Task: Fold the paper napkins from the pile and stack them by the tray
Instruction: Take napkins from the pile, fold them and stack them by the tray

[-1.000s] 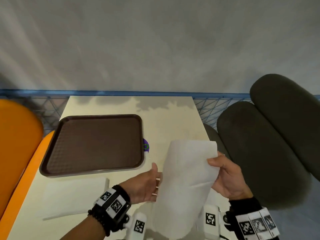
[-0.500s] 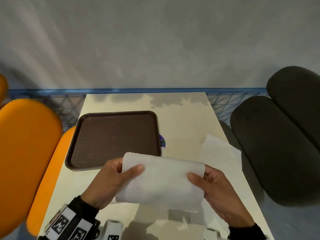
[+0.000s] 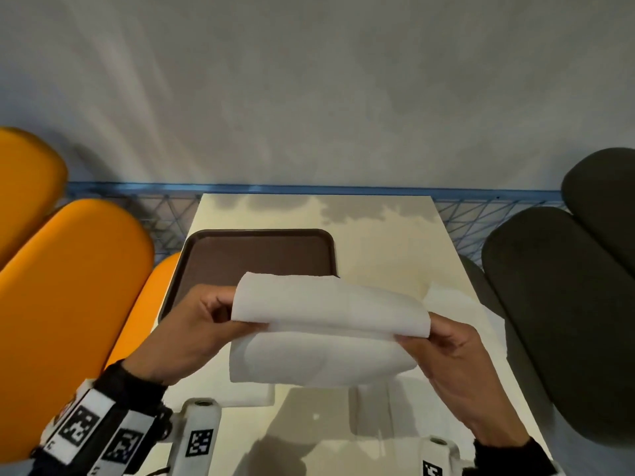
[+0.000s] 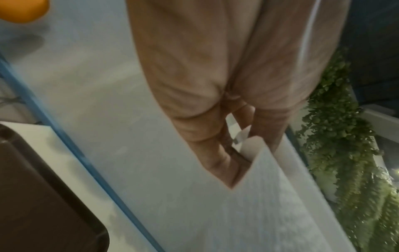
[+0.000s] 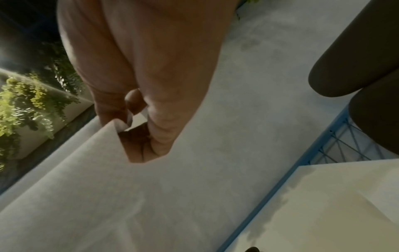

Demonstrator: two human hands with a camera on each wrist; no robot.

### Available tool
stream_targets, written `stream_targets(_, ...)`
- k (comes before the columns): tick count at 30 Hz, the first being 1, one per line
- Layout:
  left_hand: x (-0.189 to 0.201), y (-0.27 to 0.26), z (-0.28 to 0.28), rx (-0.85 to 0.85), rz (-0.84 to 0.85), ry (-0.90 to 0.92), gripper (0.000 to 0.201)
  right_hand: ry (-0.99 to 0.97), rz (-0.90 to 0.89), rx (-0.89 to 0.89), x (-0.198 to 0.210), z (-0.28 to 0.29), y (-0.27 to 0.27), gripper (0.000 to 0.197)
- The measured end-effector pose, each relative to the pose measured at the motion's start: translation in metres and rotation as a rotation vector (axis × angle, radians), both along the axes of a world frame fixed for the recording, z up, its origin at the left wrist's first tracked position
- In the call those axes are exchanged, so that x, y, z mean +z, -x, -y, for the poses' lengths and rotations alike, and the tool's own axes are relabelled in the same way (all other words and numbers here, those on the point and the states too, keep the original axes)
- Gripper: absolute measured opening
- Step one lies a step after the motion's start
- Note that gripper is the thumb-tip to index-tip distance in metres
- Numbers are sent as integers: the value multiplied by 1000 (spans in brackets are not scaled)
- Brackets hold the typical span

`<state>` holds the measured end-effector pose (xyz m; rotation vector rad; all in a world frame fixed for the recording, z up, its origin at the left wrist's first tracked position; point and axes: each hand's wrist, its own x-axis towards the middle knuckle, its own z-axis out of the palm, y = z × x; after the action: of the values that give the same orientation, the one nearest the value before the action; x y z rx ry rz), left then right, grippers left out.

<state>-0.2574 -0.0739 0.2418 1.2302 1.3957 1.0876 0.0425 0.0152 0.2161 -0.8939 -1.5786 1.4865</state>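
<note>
Pale and glossy, the bench (image 3: 388,242) ran from the person's wrists toward a grey wall, with orange seats on the left and dark ones on the right. Nearest, a flat white sheet (image 3: 251,395) lay on the bench beneath the hands; it was probably the folded stack, though mostly hidden. Above it, the left hand (image 3: 192,334) pinched the left edge of the paper napkin (image 3: 326,328) and the right hand (image 3: 450,352) pinched its right edge, thumbs on top, holding it clear of the bench.

A second earlier the napkin had hung upright as a single open sheet; half a second earlier it had been turned sideways, already doubled once. By now the upper layer was curling over the lower one, so a further fold was under way but not yet creased.

Farther right, a corner of loose white paper (image 3: 446,297), likely the pile, showed behind the napkin. Beyond the hands sat the brown tray (image 3: 257,252), partly covered by the napkin's top edge.
</note>
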Motion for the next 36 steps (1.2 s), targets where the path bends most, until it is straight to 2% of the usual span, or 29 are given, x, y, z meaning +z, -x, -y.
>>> stream_targets(2, 4, 1, 0, -11, -13, -67, 33, -54, -17, -1, 2, 0, 1, 42)
stream_targets(4, 7, 4, 2, -63, 24, -120, 31, -103, -7, -5, -6, -2, 0, 51)
stream_targets(7, 13, 12, 4, -131, 48, -150, 23, -122, -40, 33, -18, -5, -4, 40)
stream_targets(9, 18, 16, 4, -138, 19, -183, 29, -154, -20, 72, -24, -7, -9, 53)
stream_targets(11, 28, 16, 5, -132, -36, -249, 34, -196, -3, 81, -23, -8, -15, 50)
stream_targets(13, 39, 10, 4, -124, -183, -321, 30, -265, 40, 11, -18, -11, -19, 49)
stream_targets(15, 48, 3, 4, -144, -472, -385, 29, -440, 171, -73, -5, -14, -12, 43)
stream_targets(16, 51, -2, 3, -185, -626, -408, 26, -541, 243, -64, 4, -12, -2, 34)
stream_targets(17, 53, -7, 3, -240, -741, -423, 24, -621, 314, -11, 12, -8, 10, 22)
stream_targets(19, 54, -15, 3, -358, -837, -392, 27, -711, 483, 168, 20, 2, 39, 30)
stream_targets(20, 54, -18, 4, -393, -845, -370, 29, -728, 544, 260, 20, 6, 51, 33)
stream_targets(22, 56, -21, 8, -387, -862, -372, 30, -772, 565, 366, 15, 10, 69, 26)
stream_targets(25, 57, -20, 15, -157, -809, -428, 24, -785, 484, 325, 15, 11, 76, 23)
stream_targets(27, 50, -21, 17, 29, -646, -337, 44, -785, 463, 308, 18, 11, 75, 25)
stream_targets(28, 45, -25, 17, 67, -575, -257, 55, -790, 461, 313, 19, 12, 75, 23)
stream_targets(29, 39, -30, 15, 70, -528, -188, 56, -792, 470, 320, 19, 13, 75, 20)
stream_targets(32, 29, -41, 9, 91, -353, -124, 24, -844, 503, 274, 14, 13, 75, 15)
stream_targets(36, 26, -37, 7, 154, -321, -137, 8, -803, 499, 225, -9, 17, 58, 18)
